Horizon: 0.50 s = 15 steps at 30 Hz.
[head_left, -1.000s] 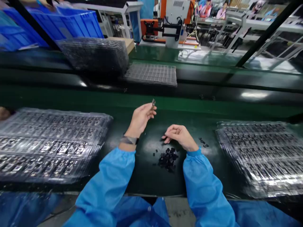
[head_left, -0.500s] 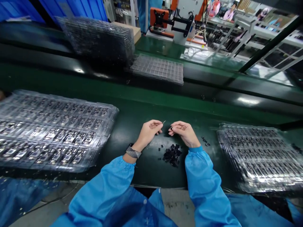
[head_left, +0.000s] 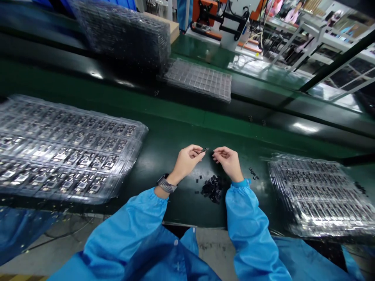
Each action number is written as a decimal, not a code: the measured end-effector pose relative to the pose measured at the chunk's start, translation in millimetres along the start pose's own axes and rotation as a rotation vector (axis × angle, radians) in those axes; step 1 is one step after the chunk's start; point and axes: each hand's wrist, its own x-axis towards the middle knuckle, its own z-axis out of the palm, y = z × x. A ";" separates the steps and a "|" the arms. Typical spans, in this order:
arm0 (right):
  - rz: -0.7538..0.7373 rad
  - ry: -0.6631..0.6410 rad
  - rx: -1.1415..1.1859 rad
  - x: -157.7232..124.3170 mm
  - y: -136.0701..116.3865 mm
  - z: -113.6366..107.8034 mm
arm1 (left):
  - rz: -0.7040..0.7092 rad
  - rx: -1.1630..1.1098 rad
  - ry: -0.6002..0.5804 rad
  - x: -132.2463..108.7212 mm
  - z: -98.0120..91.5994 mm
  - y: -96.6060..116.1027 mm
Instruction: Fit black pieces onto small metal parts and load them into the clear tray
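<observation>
My left hand [head_left: 188, 160] pinches a small electronic part [head_left: 205, 150], dark with shiny metal, which sticks out past the thumb and forefinger. Just to its right, my right hand [head_left: 228, 160] has its thumb and fingertips pressed together. Something tiny and dark seems to be between them, too small to name. A gap separates the two hands. Below them on the green work surface lies a pile of small black flat pieces [head_left: 212, 189], with a few loose ones to its left.
At left lie clear trays [head_left: 142, 129] filled with small circuit boards. A stack of clear trays [head_left: 277, 183] with small parts stands at right, near a few loose dark parts [head_left: 253, 174]. Behind are a gridded clear tray [head_left: 199, 80] and a tall tray stack [head_left: 125, 39].
The part in my left hand has turned and shows more of itself. My right hand's fingers have drawn closer together and tilted downward. The whole view has shifted slightly.
</observation>
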 end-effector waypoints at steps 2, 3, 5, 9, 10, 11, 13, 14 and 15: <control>-0.072 0.051 -0.197 -0.7 0.5 3.9 | 0.004 0.003 0.016 1.3 -1.4 -0.1; -0.103 0.039 -0.285 -1.5 -0.3 4.9 | 0.007 0.005 0.022 1.7 -1.9 0.0; -0.138 -0.057 -0.407 -3.8 -3.3 4.3 | 0.011 0.015 0.029 2.1 -2.2 -0.1; -0.082 -0.273 -0.415 -5.9 -7.2 -6.2 | 0.014 0.034 0.032 2.7 -1.8 -0.6; -0.064 -0.254 -0.398 -5.4 -6.6 -9.1 | 0.013 0.035 0.035 2.8 -1.8 -0.4; -0.050 -0.212 -0.390 -4.7 -5.4 -11.6 | 0.012 0.033 0.038 2.9 -1.9 -0.1; -0.039 -0.131 -0.404 -3.0 -2.6 -14.8 | 0.011 0.028 0.047 3.0 -2.5 0.7; -0.037 -0.112 -0.413 -2.3 -1.4 -15.6 | 0.012 0.026 0.049 3.1 -2.9 1.1; -0.035 -0.114 -0.417 -2.0 -0.8 -16.1 | 0.013 0.024 0.051 3.2 -3.2 1.4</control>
